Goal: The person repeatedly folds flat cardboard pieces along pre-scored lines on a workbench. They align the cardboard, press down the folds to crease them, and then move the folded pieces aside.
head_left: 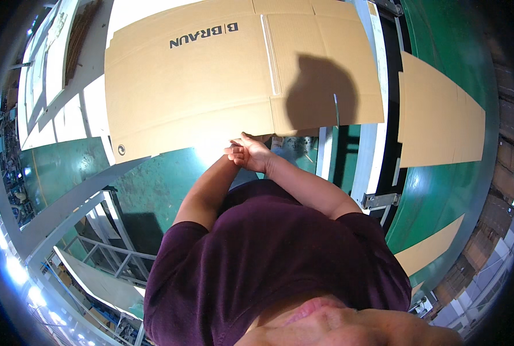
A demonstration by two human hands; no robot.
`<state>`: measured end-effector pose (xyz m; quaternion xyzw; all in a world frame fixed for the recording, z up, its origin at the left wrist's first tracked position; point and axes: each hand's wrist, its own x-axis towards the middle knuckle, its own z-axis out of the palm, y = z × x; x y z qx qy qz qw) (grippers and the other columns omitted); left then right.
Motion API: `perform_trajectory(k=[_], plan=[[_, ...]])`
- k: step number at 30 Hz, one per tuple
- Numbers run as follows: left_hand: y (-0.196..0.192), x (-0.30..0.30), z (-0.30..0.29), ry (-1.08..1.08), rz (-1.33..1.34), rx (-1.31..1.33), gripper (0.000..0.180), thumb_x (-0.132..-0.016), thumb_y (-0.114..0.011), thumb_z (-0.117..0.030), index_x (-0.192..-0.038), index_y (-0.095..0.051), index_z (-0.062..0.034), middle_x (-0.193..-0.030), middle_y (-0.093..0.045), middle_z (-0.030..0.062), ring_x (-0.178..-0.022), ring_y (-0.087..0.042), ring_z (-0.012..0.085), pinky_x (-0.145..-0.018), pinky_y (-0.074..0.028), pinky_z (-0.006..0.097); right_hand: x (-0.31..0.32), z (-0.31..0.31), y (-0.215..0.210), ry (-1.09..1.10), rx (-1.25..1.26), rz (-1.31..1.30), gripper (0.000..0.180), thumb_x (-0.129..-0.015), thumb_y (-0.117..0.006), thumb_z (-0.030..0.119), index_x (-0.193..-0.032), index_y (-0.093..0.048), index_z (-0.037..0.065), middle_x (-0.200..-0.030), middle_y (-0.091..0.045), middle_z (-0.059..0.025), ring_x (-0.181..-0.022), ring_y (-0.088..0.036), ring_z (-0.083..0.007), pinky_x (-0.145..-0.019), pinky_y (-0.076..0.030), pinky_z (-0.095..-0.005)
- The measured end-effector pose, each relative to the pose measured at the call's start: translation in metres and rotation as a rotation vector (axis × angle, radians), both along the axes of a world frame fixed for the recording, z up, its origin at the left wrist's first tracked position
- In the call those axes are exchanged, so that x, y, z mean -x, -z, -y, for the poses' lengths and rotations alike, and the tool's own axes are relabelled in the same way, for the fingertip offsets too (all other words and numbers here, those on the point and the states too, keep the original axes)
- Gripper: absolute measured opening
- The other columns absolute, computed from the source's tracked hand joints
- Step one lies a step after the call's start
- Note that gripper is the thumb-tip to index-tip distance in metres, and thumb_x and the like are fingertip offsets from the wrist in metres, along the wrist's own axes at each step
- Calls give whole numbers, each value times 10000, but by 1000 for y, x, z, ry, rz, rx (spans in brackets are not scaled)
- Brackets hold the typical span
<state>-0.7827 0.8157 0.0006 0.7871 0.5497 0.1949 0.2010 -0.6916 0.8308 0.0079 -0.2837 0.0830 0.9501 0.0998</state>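
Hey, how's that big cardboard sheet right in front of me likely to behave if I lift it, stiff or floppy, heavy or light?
The cardboard sheet is probably light for its size, since it looks thin and flat. It may fold where it is creased, while the smooth panels between likely stay fairly stiff.

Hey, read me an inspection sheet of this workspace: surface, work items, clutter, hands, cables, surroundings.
Surface: green surface at right, shiny.
Work items: large cardboard sheet, flat, creased, partly shadowed.
Clutter: cardboard piece on the green surface; second piece nearer the person.
Hands: right hand at the sheet's near edge, fingers curled, contact unclear; left hand mostly hidden behind it, grip unclear.
Cables: nothing seen clearly.
Surroundings: grey frame at left, green floor, strong glare.
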Motion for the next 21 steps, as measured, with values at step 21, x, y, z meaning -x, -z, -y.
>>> perform_trajectory(k=[21], plan=[[-8,-24,-37,6,-367,-195,366,-788,-640,-200,-1117,-570,-56,-1290,-514,141,-1240,-454,325,-1048,-380,422,-336,-271,-12,48,-1165,1355,572,-745,-710,312,-1215,-534,37,-685,-604,-102,-685,-607,-248,-651,-472,-359]])
